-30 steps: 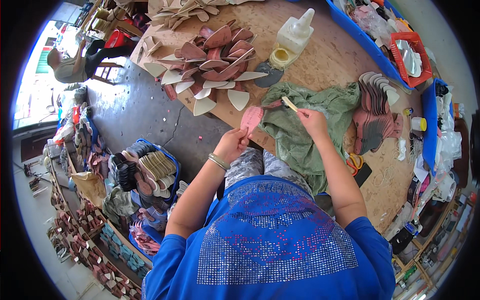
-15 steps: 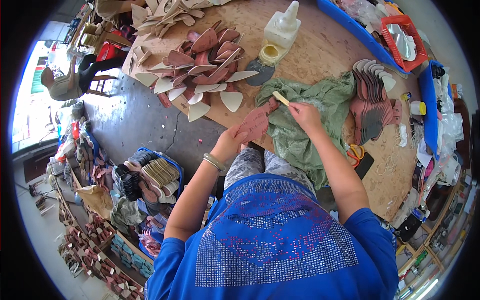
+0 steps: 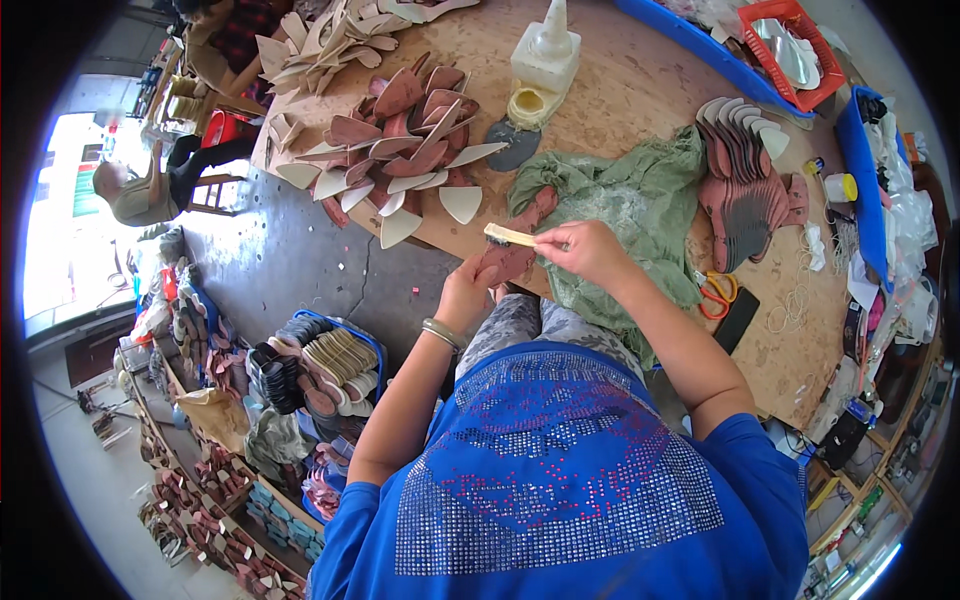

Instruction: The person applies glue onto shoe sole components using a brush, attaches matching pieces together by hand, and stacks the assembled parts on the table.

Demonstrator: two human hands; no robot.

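Over the cloth (image 3: 640, 200), left hand (image 3: 468, 295) grips an insole (image 3: 515, 250), right hand (image 3: 585, 250) pinches a brush (image 3: 508, 235) — best stroke evenly, edge to edge.

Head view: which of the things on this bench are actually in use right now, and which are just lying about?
In use:
left hand holding a reddish sole piece
right hand holding a small brush
green cloth under the work
glue bottle and open pot, probably

Lying about:
scissors
red basket
stacked soles at right
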